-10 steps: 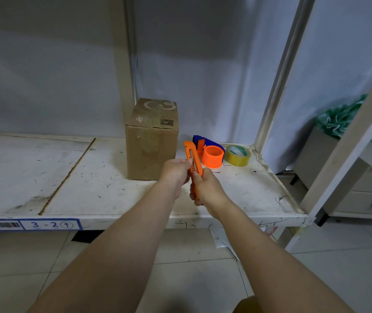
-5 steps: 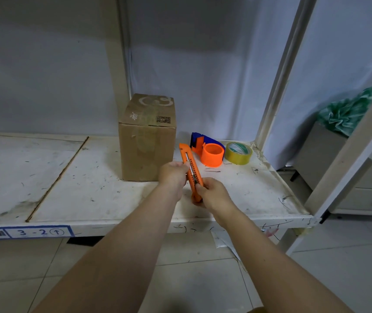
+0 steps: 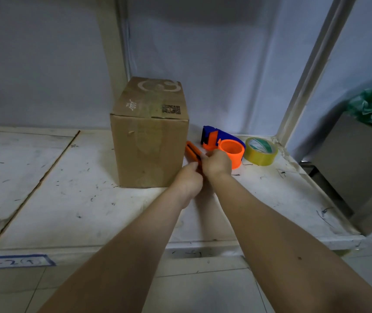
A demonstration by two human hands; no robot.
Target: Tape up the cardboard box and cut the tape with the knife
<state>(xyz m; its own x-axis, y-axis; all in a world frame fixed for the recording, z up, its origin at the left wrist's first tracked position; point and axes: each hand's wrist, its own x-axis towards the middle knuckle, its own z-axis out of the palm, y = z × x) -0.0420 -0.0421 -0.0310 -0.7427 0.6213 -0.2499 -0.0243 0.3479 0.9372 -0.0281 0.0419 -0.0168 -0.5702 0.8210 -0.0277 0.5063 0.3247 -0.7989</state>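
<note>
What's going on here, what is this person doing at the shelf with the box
A person is holding an orange utility knife in both hands, the left hand and right hand closed around it just right of a closed cardboard box. The box stands on a scuffed white shelf. Behind the hands sit an orange and blue tape dispenser and a loose roll of yellowish tape, neither being touched. Whether the blade is out cannot be seen.
</note>
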